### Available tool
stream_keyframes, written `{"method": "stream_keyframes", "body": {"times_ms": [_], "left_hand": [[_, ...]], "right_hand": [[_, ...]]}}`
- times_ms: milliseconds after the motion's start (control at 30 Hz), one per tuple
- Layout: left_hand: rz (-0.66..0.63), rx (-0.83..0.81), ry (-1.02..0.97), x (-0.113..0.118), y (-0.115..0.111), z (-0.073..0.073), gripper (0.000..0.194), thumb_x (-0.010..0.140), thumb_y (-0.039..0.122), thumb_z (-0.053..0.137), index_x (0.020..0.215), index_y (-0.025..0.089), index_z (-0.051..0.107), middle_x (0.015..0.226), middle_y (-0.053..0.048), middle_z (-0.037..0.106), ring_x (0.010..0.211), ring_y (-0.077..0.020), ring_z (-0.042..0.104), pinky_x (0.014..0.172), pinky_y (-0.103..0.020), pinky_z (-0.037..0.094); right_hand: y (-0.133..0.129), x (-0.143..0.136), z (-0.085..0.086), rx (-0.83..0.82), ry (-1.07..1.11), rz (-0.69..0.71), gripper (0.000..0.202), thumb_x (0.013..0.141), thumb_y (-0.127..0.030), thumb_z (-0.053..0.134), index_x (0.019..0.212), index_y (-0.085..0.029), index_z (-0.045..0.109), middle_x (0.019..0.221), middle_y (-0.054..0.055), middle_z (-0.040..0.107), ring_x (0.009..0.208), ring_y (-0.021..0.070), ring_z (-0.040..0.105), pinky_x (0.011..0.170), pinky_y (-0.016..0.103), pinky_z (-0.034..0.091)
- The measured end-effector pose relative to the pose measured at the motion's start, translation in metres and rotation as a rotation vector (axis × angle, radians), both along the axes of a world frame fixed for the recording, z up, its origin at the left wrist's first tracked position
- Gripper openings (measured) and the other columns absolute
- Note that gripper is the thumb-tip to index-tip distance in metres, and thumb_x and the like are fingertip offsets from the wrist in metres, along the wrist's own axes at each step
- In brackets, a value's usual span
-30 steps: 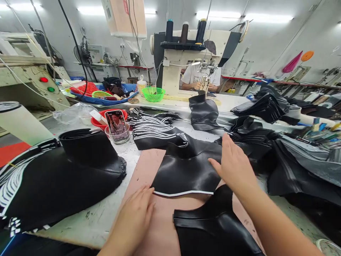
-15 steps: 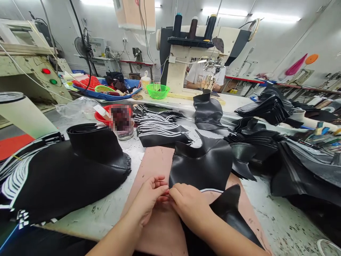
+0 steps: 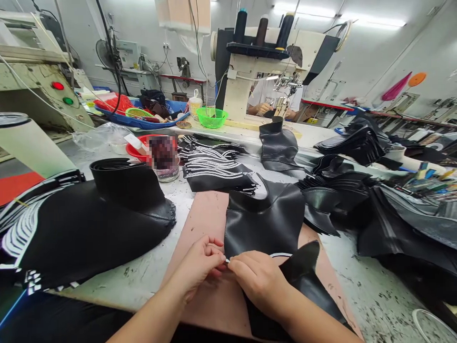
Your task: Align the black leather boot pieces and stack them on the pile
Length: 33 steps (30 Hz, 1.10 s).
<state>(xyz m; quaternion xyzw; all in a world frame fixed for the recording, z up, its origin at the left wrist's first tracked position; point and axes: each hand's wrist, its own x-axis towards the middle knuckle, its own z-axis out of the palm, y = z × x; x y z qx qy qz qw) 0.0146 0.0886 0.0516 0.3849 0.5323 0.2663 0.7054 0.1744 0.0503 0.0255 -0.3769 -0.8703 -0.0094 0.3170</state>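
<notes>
A black leather piece (image 3: pixel 264 221) with a white strip along its near edge lies on a pinkish-brown mat (image 3: pixel 207 219). My left hand (image 3: pixel 200 267) and my right hand (image 3: pixel 259 278) meet at its near left corner, fingertips pinching the end of the white strip. A second black leather piece (image 3: pixel 303 281) lies under my right forearm.
Stacks of black leather pieces sit left (image 3: pixel 89 224) and right (image 3: pixel 392 224). White-striped black pieces (image 3: pixel 214 169) lie behind the mat. A glass jar (image 3: pixel 166 166), red bowl (image 3: pixel 137 145), green basket (image 3: pixel 212 116) and sewing machine (image 3: pixel 264 62) stand beyond. Another person works behind the machine.
One second ago both hands lay flat, spread over the leather piece. They came together at its near left corner and now pinch the white strip; the piece shifted slightly.
</notes>
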Motion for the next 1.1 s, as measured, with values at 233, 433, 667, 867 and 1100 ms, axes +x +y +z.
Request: {"method": "stream_keyframes", "body": {"times_ms": [233, 433, 667, 867, 1100], "left_hand": [[-0.051, 0.079, 0.045, 0.003, -0.009, -0.005, 0.025, 0.059, 0.013, 0.058, 0.078, 0.021, 0.044, 0.052, 0.009, 0.053, 0.054, -0.0097, 0.052, 0.054, -0.021, 0.038], [-0.057, 0.189, 0.091, 0.004, -0.016, -0.014, 0.023, 0.057, 0.014, 0.055, 0.073, 0.022, 0.041, 0.051, 0.01, 0.049, 0.049, -0.0077, 0.042, 0.049, -0.02, 0.028], [-0.079, 0.299, 0.176, 0.004, -0.02, -0.016, 0.018, 0.06, 0.022, 0.052, 0.074, 0.023, 0.04, 0.056, 0.007, 0.052, 0.055, -0.0111, 0.046, 0.052, -0.022, 0.033], [-0.06, 0.436, 0.306, -0.001, -0.02, -0.022, 0.011, 0.065, 0.023, 0.047, 0.075, 0.024, 0.041, 0.063, 0.007, 0.048, 0.061, -0.0123, 0.046, 0.059, -0.025, 0.036], [-0.099, 0.567, 0.477, -0.006, -0.023, -0.018, 0.004, 0.07, 0.02, 0.043, 0.07, 0.024, 0.043, 0.062, 0.007, 0.046, 0.06, -0.013, 0.046, 0.059, -0.025, 0.034]], "right_hand": [[-0.007, 0.001, 0.0, -0.11, 0.151, -0.041, 0.017, 0.092, -0.014, 0.046, 0.086, -0.017, 0.061, 0.077, 0.002, 0.067, 0.066, 0.0138, 0.059, 0.061, 0.025, 0.045], [-0.007, -0.006, 0.007, -0.294, 0.137, -0.105, 0.017, 0.079, -0.003, 0.05, 0.073, -0.018, 0.057, 0.072, 0.002, 0.058, 0.067, 0.0157, 0.051, 0.059, 0.026, 0.042], [0.008, 0.002, 0.024, -0.857, 0.293, -0.004, 0.022, 0.068, 0.002, 0.053, 0.067, -0.02, 0.05, 0.082, -0.001, 0.051, 0.075, 0.0128, 0.051, 0.067, 0.023, 0.041], [0.005, 0.029, 0.034, -0.895, 0.513, -0.058, 0.007, 0.09, -0.019, 0.041, 0.084, -0.022, 0.045, 0.08, 0.001, 0.061, 0.077, 0.0162, 0.057, 0.071, 0.03, 0.043], [0.023, 0.095, 0.054, -0.08, -0.516, -0.513, 0.03, 0.08, -0.046, 0.062, 0.069, -0.018, 0.062, 0.077, 0.007, 0.057, 0.076, 0.024, 0.049, 0.075, 0.04, 0.03]]}}
